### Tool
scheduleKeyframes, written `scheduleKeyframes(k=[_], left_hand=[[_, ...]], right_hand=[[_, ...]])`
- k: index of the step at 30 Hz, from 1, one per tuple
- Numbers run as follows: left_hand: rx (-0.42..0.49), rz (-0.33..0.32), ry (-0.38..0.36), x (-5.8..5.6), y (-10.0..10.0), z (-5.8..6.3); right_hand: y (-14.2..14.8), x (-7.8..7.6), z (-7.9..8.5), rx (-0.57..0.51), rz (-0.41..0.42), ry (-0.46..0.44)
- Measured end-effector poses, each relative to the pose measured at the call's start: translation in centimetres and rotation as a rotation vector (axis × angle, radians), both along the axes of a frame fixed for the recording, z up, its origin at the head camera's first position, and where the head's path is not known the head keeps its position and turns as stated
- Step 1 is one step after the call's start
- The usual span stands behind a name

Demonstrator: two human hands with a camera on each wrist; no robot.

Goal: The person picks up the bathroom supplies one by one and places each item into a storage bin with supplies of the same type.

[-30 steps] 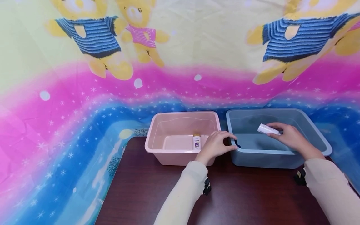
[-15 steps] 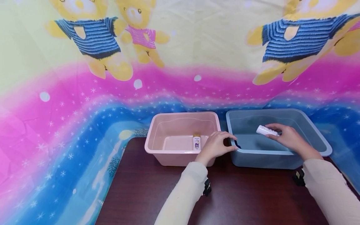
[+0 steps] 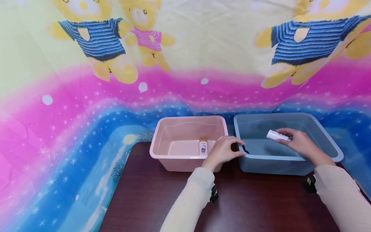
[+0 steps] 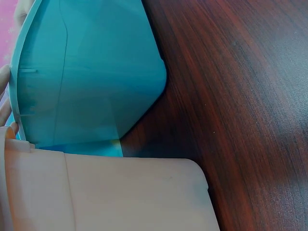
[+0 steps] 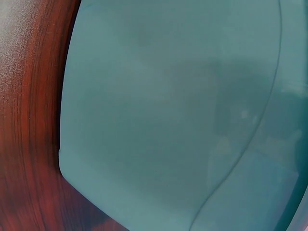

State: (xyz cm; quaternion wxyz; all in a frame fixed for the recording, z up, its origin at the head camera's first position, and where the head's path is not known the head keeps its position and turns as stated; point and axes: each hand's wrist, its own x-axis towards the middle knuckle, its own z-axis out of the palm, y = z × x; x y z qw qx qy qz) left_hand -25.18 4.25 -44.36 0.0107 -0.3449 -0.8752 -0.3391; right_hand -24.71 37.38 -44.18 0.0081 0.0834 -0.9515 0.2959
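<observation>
My right hand [image 3: 304, 145] pinches a small white cylindrical bottle [image 3: 277, 135] with faint print, holding it tilted above the blue-grey bin [image 3: 285, 157]. My left hand [image 3: 222, 150] reaches past the pink bin's right rim, its curved fingertips right at the blue-grey bin's near left corner. Beside them shows a small dark patch [image 3: 245, 149]; I cannot tell whether they hold it. In the left wrist view its fingers [image 4: 5, 111] lie along the blue-grey rim. The right wrist view shows mainly the bin's outer wall [image 5: 159, 110], without the hand.
In the pink bin [image 3: 179, 164], left of the blue-grey one, lies a small white bottle [image 3: 203, 148] with a gold cap and purple label. Both bins stand on a dark wooden table [image 3: 150, 196], against a cloth backdrop [image 3: 179, 90] printed with bears. A narrow gap separates them.
Both hands hold nearly the same positions throughout. The white bottle in my right hand shifts only slightly; the bins and the bottle in the pink bin stay in place.
</observation>
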Motion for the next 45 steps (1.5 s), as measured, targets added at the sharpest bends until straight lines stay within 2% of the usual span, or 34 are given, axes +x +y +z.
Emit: scheduleKeyframes(k=[8,16,26,36,45], left_hand=[[-0.001,0.007,-0.011,0.0,0.1,-0.1],[-0.002,0.007,-0.006,0.0,0.1,-0.2],[-0.002,0.000,0.005,0.0,0.2,0.0],[-0.014,0.001,0.007,0.0,0.1,0.1],[-0.012,0.002,0.004,0.0,0.1,0.1]], right_hand=[[0.3,0.1,-0.1,-0.003,0.000,-0.009],[0.5,0.2,-0.4,0.002,0.004,0.053],[0.4,0.5,-0.3,-0.002,-0.009,0.072],[0.3,1.1,0.4,0.003,-0.051,0.051],[0.5,2.1,0.4,0.023,-0.065,0.107]])
